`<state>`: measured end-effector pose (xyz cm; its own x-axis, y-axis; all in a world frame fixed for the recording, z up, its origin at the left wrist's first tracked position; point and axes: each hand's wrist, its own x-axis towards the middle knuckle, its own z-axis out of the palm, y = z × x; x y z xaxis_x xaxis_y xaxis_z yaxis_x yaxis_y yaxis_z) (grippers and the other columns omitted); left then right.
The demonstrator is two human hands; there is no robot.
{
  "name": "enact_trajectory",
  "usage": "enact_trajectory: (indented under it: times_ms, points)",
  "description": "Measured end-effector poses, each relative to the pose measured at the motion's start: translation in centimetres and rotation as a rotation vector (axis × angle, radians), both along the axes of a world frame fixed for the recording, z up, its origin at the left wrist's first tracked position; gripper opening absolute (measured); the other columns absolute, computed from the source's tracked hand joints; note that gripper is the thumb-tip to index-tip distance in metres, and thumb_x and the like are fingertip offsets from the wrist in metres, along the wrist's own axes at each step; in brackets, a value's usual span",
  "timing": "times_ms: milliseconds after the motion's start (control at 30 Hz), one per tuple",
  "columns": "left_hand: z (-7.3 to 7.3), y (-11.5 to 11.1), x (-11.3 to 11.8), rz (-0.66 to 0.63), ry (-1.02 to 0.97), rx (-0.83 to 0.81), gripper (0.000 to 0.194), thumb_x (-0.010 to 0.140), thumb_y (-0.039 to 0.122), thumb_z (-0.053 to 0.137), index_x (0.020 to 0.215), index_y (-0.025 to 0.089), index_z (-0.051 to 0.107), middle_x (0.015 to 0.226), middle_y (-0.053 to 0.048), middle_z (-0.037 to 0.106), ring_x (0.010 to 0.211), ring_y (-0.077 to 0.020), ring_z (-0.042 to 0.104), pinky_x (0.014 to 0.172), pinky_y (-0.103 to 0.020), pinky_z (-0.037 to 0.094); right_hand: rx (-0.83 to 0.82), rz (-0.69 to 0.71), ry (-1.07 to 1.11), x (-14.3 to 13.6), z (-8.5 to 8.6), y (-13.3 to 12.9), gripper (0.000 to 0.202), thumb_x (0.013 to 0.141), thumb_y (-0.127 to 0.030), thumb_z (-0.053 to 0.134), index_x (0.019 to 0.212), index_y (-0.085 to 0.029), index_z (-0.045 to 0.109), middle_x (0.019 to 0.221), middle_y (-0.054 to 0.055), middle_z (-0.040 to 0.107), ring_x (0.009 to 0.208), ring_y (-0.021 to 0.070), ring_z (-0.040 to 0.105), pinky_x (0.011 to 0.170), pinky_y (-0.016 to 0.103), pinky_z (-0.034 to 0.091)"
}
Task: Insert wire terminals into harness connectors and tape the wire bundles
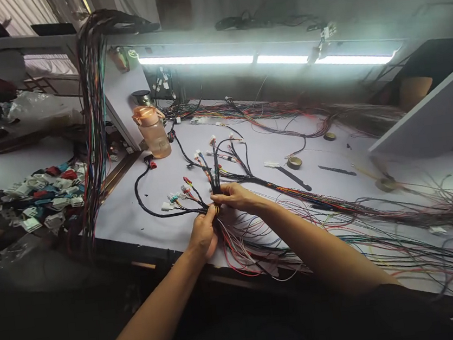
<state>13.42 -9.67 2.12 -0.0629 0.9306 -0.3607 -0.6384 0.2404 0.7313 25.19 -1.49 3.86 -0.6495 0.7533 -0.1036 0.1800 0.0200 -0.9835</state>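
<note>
Near the table's front edge, my left hand is closed around the junction of a wire harness, its thumb pressed on top. Just above and to the right, my right hand pinches the harness's black-wrapped branches. These branches fan out to small white, red and teal connectors. One long black branch curves left to a red-and-black connector. Below the hands, loose coloured wires spread to the right. Parts of the junction are hidden by my fingers.
A water bottle stands behind on the left. Tape rolls, a dark strip-like tool and a dark blade-shaped tool lie to the right. A thick wire bundle hangs at left by piled connectors. Light tubes span the back.
</note>
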Motion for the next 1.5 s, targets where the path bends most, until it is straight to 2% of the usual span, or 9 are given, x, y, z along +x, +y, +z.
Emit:
enact_trajectory:
  times_ms: [267,400,500,700,867,1067,1267,1367,1500]
  points:
    - [-0.4,0.1,0.3,0.051,-0.033,-0.024,0.027,0.060,0.032,0.084,0.066,0.010,0.068,0.060,-0.004,0.066,0.074,-0.0186,0.065,0.076,-0.031,0.047,0.157,-0.089,-0.138,0.7,0.1,-0.1,0.043,0.083,-0.056,0.054,0.077,-0.014,0.063,0.067,0.000,0.059,0.059,0.0102,0.051,0.056,0.022,0.040]
    - [-0.8,0.1,0.2,0.089,-0.044,-0.031,0.026,0.061,0.031,0.083,0.060,0.011,0.066,0.057,0.000,0.063,0.061,-0.0112,0.058,0.070,-0.026,0.045,0.317,-0.270,-0.244,2.8,0.2,-0.1,0.045,0.092,-0.053,0.041,0.093,-0.015,0.065,0.079,0.003,0.064,0.068,0.0131,0.057,0.063,0.024,0.042]
    - [-0.9,0.1,0.1,0.115,-0.063,-0.036,0.026,0.062,0.030,0.083,0.059,0.011,0.065,0.060,0.000,0.063,0.057,-0.0084,0.054,0.065,-0.024,0.043,0.458,-0.371,-0.342,4.1,0.4,-0.6,0.038,0.092,-0.048,0.046,0.093,-0.015,0.065,0.080,0.005,0.066,0.073,0.0157,0.058,0.069,0.027,0.042]
    - [-1.0,0.0,0.0,0.134,-0.097,-0.038,0.026,0.063,0.031,0.082,0.063,0.011,0.066,0.060,0.000,0.063,0.057,-0.0078,0.054,0.062,-0.023,0.041,0.674,-0.279,-0.523,4.0,0.4,-1.7,0.022,0.090,-0.036,0.054,0.094,-0.020,0.068,0.097,0.007,0.071,0.087,0.0185,0.059,0.081,0.030,0.040]
    - [-0.8,0.0,0.1,0.133,-0.102,-0.029,0.026,0.063,0.032,0.082,0.063,0.011,0.066,0.061,-0.001,0.064,0.057,-0.0090,0.054,0.062,-0.025,0.041,0.772,-0.172,-0.688,3.0,0.1,-2.3,0.017,0.084,-0.036,0.064,0.088,-0.021,0.070,0.094,0.008,0.072,0.092,0.0243,0.056,0.084,0.038,0.033]
    - [-1.1,0.0,0.0,0.130,-0.106,-0.026,0.030,0.062,0.035,0.083,0.073,0.011,0.069,0.062,0.001,0.064,0.058,-0.0084,0.054,0.062,-0.024,0.040,0.780,-0.136,-0.770,4.6,0.2,-2.3,0.013,0.088,-0.030,0.059,0.085,-0.021,0.068,0.092,0.007,0.072,0.092,0.0241,0.054,0.085,0.040,0.030]
    - [-1.4,-0.1,0.1,0.132,-0.113,-0.021,0.030,0.063,0.035,0.082,0.072,0.010,0.069,0.063,0.000,0.064,0.060,-0.0083,0.055,0.063,-0.023,0.041,0.544,-0.147,-0.550,7.9,3.1,-3.6,0.021,0.094,-0.038,0.047,0.099,-0.022,0.061,0.079,0.001,0.067,0.068,0.0150,0.057,0.069,0.029,0.039]
    - [-1.3,-0.2,0.3,0.135,-0.116,-0.016,0.030,0.063,0.035,0.082,0.072,0.010,0.069,0.063,0.000,0.063,0.059,-0.0082,0.054,0.062,-0.023,0.041,0.452,-0.239,-0.340,6.7,3.8,-4.6,0.022,0.095,-0.039,0.043,0.101,-0.022,0.054,0.089,0.004,0.067,0.081,0.0172,0.061,0.074,0.029,0.043]
    - [-0.7,-0.4,0.1,0.152,-0.121,-0.006,0.029,0.064,0.035,0.082,0.072,0.012,0.068,0.064,0.000,0.064,0.060,-0.0082,0.056,0.064,-0.022,0.043,0.527,-0.279,-0.272,3.8,1.7,-4.9,0.022,0.096,-0.037,0.038,0.103,-0.021,0.050,0.104,0.009,0.065,0.091,0.0198,0.060,0.079,0.033,0.043]
